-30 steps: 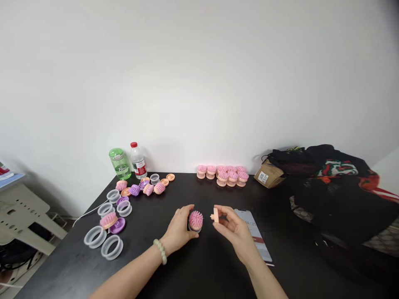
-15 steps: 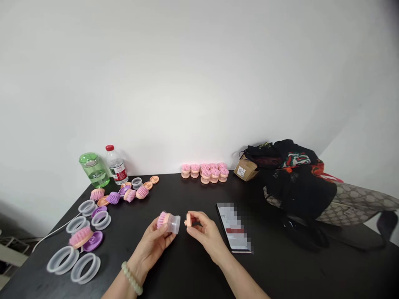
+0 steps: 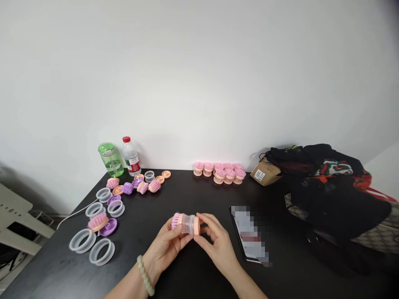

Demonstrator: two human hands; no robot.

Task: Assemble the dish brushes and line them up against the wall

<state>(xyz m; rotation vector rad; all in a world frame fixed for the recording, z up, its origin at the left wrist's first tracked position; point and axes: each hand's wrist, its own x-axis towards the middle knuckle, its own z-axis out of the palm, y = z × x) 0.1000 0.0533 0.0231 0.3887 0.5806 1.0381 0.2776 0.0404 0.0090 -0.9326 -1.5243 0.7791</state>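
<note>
Above the middle of the black table, my left hand (image 3: 168, 245) is closed round a small pink-bristled brush head (image 3: 176, 221) with a clear plastic ring (image 3: 188, 224) on its peach base. The brush lies sideways, bristles to the left. A round peach cap (image 3: 197, 225) is pinched between the thumb and fingers of my right hand (image 3: 217, 241). It meets the open right end of the ring; whether it is locked in cannot be made out.
Loose clear rings (image 3: 102, 252), purple caps (image 3: 109, 226) and brush heads (image 3: 98, 222) lie at left. Behind them stand a green bottle (image 3: 111, 160) and a red-capped bottle (image 3: 132, 158). Several brushes (image 3: 220, 176) stand by the wall. A phone (image 3: 247, 232), paper box (image 3: 264, 171) and dark cloth (image 3: 330, 199) lie at right.
My right hand has brought the peach cap against the clear ring, closing the gap between them. The whole view has shifted left, so the table things appear further right.
</note>
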